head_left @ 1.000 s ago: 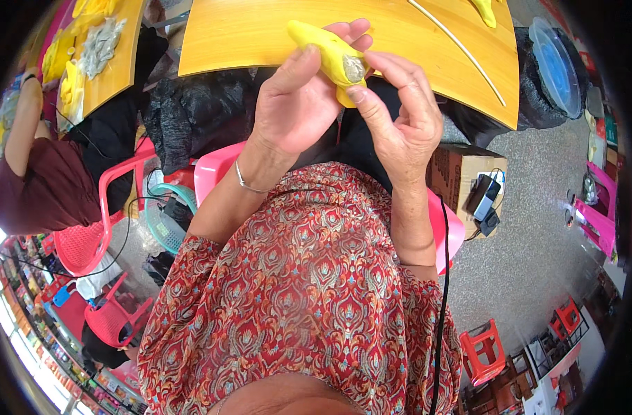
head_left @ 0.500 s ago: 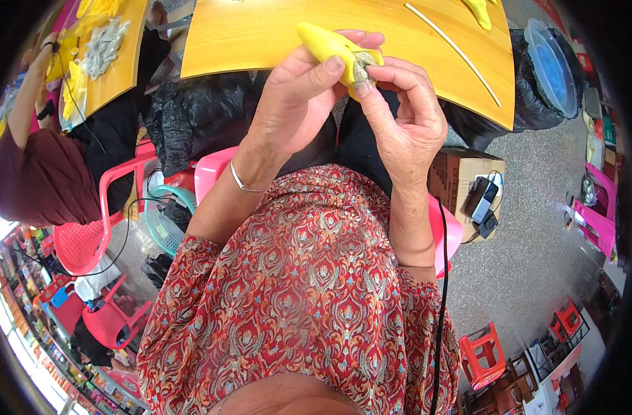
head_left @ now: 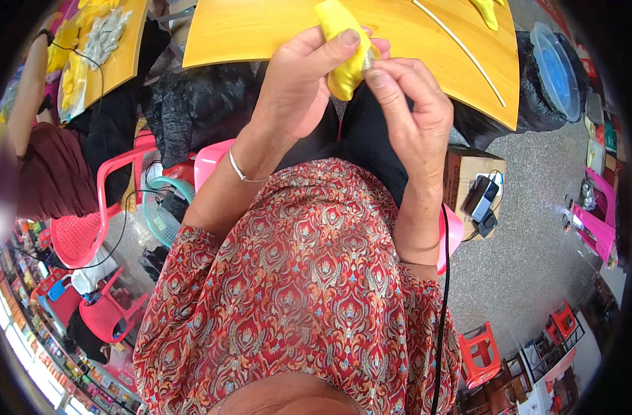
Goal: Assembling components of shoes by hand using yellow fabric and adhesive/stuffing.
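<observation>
Above the near edge of the table, my left hand [head_left: 295, 83] is wrapped round a soft, plump yellow piece [head_left: 345, 77] with a tapered shape, its thumb lying across the top. A slit on the right side of the yellow piece shows a bit of shiny greyish filling [head_left: 368, 59]. My right hand [head_left: 419, 114] is closed at that slit, thumb and forefinger pinched at the greyish filling. The fingers hide how much of it is inside.
The yellow-topped table [head_left: 260, 31] bears a thin pale stick [head_left: 461, 52] and another yellow piece [head_left: 484, 12]. A blue tub [head_left: 554, 72] stands at right, near a cardboard box [head_left: 461, 180] with black devices. At left, another person's arm [head_left: 29, 97] is beside grey pieces [head_left: 107, 40].
Both hands have moved slightly up, and the yellow piece has turned more upright. Its slit has narrowed, and less greyish filling shows. The other person's arm at left has moved.
</observation>
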### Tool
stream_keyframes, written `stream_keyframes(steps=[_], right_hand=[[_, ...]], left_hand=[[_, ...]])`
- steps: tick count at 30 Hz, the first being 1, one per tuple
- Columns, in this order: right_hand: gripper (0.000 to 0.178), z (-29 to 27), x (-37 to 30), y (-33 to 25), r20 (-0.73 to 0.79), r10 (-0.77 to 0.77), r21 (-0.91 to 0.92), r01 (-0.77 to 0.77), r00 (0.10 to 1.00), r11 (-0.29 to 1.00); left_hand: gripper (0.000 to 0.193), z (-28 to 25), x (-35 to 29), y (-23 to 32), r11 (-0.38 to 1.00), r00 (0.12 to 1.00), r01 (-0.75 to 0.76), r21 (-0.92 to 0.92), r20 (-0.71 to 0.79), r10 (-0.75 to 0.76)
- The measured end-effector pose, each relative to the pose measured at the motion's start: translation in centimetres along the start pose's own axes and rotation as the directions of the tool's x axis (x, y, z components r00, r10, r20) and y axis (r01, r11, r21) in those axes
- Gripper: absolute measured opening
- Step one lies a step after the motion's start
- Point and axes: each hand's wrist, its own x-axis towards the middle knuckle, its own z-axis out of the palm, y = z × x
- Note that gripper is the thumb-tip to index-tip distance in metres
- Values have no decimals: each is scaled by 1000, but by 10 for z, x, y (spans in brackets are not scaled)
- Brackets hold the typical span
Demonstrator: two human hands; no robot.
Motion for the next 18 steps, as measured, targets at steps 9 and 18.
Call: stream_keyframes(steps=[9, 18], right_hand=[[50, -22, 27, 2, 243, -41, 24, 37, 969, 999], [32, -3, 24, 12, 59, 56, -19, -55, 997, 998]], left_hand=[[33, -15, 17, 16, 913, 904, 364, -184, 304, -300], [42, -25, 23, 34, 900, 901, 425, -97, 140, -410]])
